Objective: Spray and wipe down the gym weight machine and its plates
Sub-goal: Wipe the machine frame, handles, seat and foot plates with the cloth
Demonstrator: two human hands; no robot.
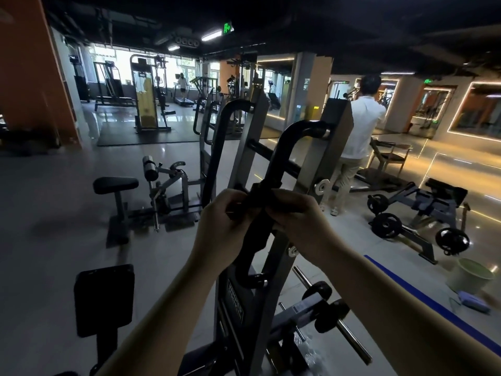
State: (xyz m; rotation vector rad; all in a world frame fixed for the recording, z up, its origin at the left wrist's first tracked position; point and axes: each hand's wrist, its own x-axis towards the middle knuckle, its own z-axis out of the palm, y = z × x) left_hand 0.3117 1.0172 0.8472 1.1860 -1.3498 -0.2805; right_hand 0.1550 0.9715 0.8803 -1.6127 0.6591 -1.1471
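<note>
A grey steel weight machine [322, 147] rises in front of me, with a black curved handle [282, 147] bolted along its upright. Both hands meet at the middle of that handle. My left hand [225, 221] has its fingers curled around a dark cloth [257, 198] wrapped on the handle. My right hand [295, 215] grips the same cloth from the other side. Bare chrome plate pegs [349, 340] with black stoppers stick out low on the right. No spray bottle is in view.
A black pad [104, 299] stands at lower left and a seat machine [151, 191] behind it. A plate-loaded machine [417, 213] lies right. A green bucket [470, 276] and a blue cloth [473, 303] sit on the floor. A person in white [357, 131] stands beyond the frame.
</note>
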